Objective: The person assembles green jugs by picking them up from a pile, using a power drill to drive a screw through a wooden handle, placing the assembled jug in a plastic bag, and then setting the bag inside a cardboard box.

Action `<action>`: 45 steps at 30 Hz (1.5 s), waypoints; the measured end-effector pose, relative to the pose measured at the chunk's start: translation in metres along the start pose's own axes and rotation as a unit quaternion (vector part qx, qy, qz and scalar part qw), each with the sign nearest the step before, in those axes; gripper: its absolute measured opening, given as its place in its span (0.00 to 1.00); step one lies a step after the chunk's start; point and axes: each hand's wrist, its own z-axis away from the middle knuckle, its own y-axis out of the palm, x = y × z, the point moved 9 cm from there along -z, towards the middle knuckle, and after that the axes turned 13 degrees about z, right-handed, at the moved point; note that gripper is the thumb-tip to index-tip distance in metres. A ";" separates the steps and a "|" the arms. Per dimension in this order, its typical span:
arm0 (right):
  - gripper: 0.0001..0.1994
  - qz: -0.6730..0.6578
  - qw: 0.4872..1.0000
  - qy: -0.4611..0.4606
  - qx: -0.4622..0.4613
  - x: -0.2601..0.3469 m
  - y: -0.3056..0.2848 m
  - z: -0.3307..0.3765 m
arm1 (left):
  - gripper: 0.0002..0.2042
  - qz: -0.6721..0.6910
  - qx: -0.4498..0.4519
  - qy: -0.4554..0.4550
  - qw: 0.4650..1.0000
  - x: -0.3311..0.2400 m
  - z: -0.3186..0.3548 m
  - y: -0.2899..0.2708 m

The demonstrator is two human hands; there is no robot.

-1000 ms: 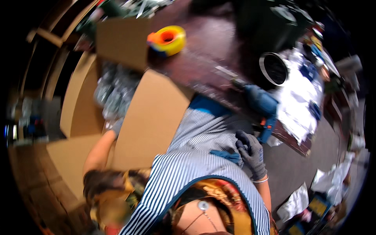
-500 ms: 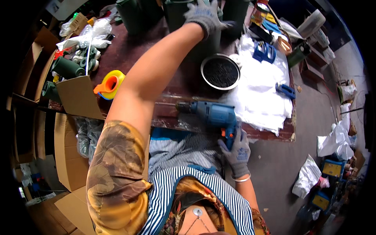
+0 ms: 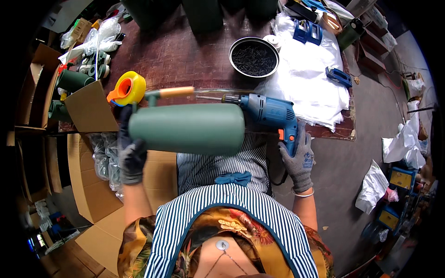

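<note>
My left hand (image 3: 132,160), in a grey and dark glove, is closed around the left end of a green cylindrical jug (image 3: 190,127). The jug lies on its side in the air in front of my apron, with its wooden handle (image 3: 176,91) along the far side. My gloved right hand (image 3: 299,160) grips a blue power drill (image 3: 271,111) by its handle. The drill's long bit (image 3: 208,97) points left, close to the end of the wooden handle; whether they touch I cannot tell. A round metal bowl (image 3: 254,76) of small black screws stands beyond the drill.
Further green jugs (image 3: 201,16) stand at the table's far edge. A yellow and orange tape dispenser (image 3: 136,85) lies left, near an open cardboard box (image 3: 90,109). White plastic sheets (image 3: 306,88) cover the table's right side, with blue tools (image 3: 338,76) on them.
My left hand has come back from the far jugs and now holds one in front of me. The drill has shifted slightly right and away from me, still in my right hand.
</note>
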 end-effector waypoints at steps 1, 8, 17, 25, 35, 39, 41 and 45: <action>0.49 0.004 1.000 -0.001 -0.003 0.001 0.000 0.000 | 0.47 0.034 -0.026 -0.015 0.999 0.027 0.013 -0.006; 0.50 0.006 0.998 -0.046 -0.031 0.006 -0.001 0.001 | 0.61 -0.057 0.067 -0.259 0.962 0.105 0.052 -0.066; 0.50 -0.032 0.998 0.011 0.044 0.003 0.014 0.002 | 0.45 -0.576 0.346 -0.205 0.711 0.068 -0.006 0.023; 0.50 -0.023 0.999 0.005 0.041 0.001 0.012 0.001 | 0.20 -0.582 0.231 0.137 0.768 0.139 -0.182 0.235; 0.50 -0.023 0.999 0.008 0.034 0.001 0.013 0.002 | 0.14 -0.258 0.218 -0.039 0.940 0.183 -0.204 0.208; 0.50 -0.128 0.987 0.057 0.079 -0.004 0.004 0.015 | 0.14 0.003 0.144 -0.168 0.975 0.138 -0.169 0.111; 0.51 -0.221 0.967 0.081 0.096 -0.023 0.011 0.025 | 0.15 -0.069 0.076 -0.221 0.970 0.142 -0.144 0.049; 0.50 -0.319 0.923 0.161 0.142 -0.027 0.026 0.033 | 0.14 -0.226 0.083 -0.356 0.903 0.161 -0.097 0.028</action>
